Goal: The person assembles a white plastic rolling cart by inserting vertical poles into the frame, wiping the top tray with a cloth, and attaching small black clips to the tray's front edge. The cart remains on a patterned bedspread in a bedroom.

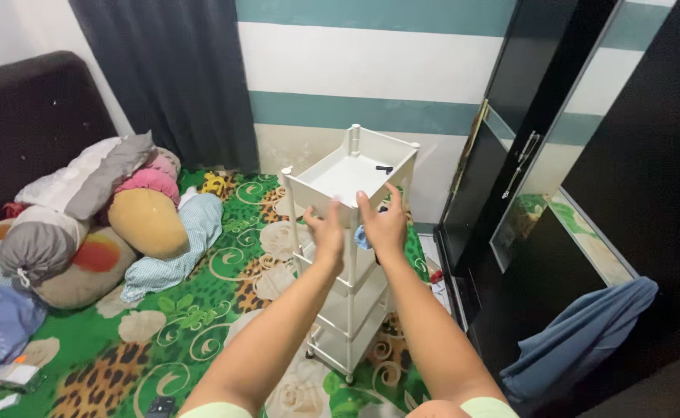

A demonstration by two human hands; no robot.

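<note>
Single view, head-worn camera. Looks forward and down along both outstretched forearms. Left hand and right hand sit near frame centre, close to lens. White tiered rack just beyond hands. Striped wall faces camera further back. Green patterned bed fills lower left, dark wardrobe right edge.

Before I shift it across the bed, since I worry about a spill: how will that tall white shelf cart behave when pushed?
The white cart looks tall and narrow, standing on a soft bedspread, so it probably tips easily. Its thin plastic trays look light and somewhat flexible. Both the left hand and right hand steady the top tray.
</note>
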